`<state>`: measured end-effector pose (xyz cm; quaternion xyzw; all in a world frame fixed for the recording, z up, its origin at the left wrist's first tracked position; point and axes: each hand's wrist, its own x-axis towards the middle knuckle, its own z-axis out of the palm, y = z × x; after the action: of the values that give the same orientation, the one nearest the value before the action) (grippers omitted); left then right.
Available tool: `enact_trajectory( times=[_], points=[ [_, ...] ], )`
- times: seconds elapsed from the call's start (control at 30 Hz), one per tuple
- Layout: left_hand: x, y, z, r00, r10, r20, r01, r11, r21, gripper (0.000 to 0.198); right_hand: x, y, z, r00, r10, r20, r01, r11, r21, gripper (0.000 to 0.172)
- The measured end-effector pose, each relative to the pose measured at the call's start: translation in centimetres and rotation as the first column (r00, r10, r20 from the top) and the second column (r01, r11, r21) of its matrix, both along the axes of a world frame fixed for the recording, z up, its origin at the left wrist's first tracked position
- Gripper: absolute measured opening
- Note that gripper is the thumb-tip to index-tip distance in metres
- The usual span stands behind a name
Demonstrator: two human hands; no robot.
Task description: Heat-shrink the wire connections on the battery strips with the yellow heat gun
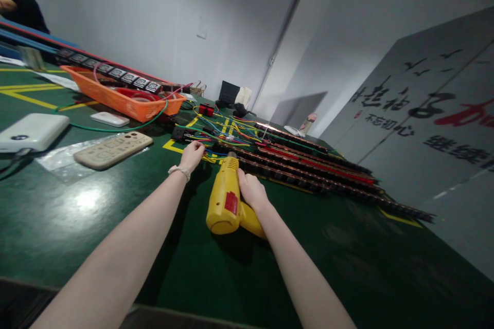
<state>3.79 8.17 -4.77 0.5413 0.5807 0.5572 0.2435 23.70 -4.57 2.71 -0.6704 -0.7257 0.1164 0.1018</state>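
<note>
A yellow heat gun [224, 198] with a red label is gripped in my right hand [252, 190], its nozzle tilted away from me toward several coloured wires [210, 158]. My left hand [193, 154] is closed in a pinch at the wires, just left of the nozzle; the wire strands seem to run between its fingertips. Beyond it lies a black connector [179, 133] with leads coming out. To the right of the nozzle, long dark strips [293, 172] with copper-coloured edges lie side by side, the wires joining their near ends.
An orange basket [116, 103] holds red wire and parts. On the left are a beige remote control [113, 150], a plastic bag [64, 164], a white power bank [33, 131] and a small white device [110, 119]. A person [19, 0] is at the far left. Green table [193, 277] underneath.
</note>
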Motion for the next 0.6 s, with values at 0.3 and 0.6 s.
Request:
enact_trajectory(
  times=[0.3,0.6],
  points=[
    [0.2,0.1,0.0,1.000,0.007,0.012,-0.007,1.000,0.008,0.021,-1.5,0.8,-0.2,0.999,0.038,-0.008,-0.039,0.999,-0.030,0.066],
    [-0.2,-0.5,0.9,0.999,0.029,-0.040,-0.030,0.999,-0.023,0.019,-5.4,2.2,-0.6,0.992,0.098,-0.073,-0.100,0.995,-0.023,0.073]
  ],
)
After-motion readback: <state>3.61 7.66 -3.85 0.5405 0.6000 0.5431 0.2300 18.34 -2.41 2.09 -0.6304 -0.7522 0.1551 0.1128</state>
